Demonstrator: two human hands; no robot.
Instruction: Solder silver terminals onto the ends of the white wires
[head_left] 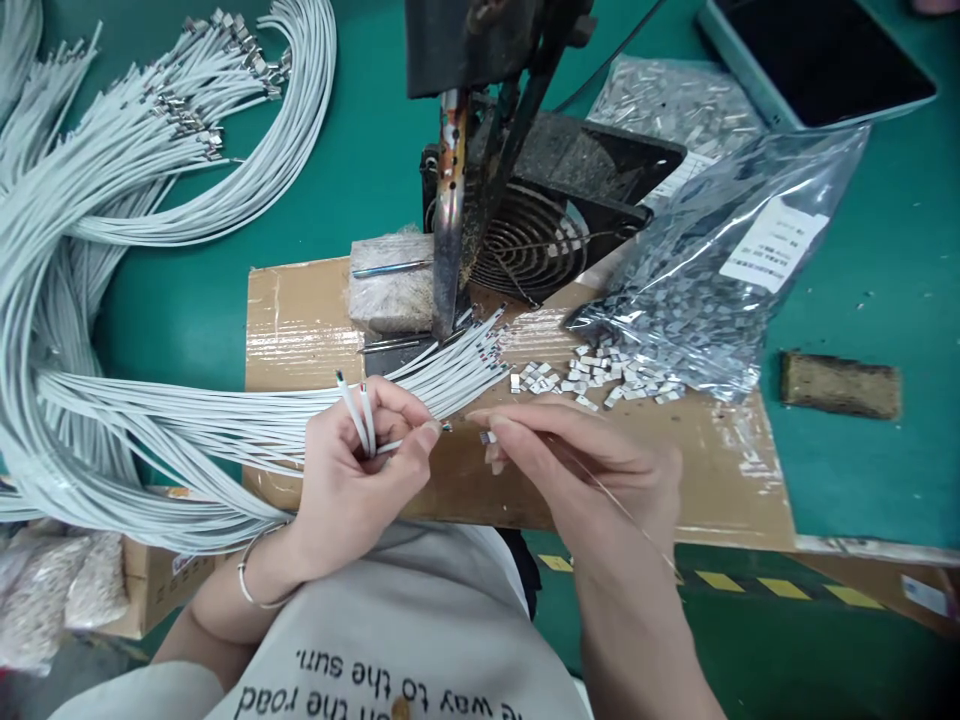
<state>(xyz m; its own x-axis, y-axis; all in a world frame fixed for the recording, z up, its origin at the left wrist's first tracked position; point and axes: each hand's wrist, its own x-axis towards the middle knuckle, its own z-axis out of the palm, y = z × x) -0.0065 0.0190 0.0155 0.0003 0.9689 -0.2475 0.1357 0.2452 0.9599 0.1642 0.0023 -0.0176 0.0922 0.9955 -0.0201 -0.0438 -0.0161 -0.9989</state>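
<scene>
My left hand [360,495] is closed around a few white cables [368,425]. One cable's stripped end pokes out past the thumb and forefinger, pointing right. Across a small gap, my right hand [600,475] pinches a tiny white and metal connector [487,438] between thumb and finger. A thin wire [622,508] runs from this hand back over the wrist. Just beyond the hands, a fan of white cables [457,375] lies with tinned ends toward the right. Loose small connectors [592,375] are scattered on the cardboard [712,490] beyond my right hand.
A soldering iron [450,220] hangs tip-down above the cable ends, near a wrapped block [390,290] and a black fan [532,240]. Bags of connectors [697,290] lie right, with a phone [825,60] and brown sponge [840,385]. Cable bundles [45,270] fill the left.
</scene>
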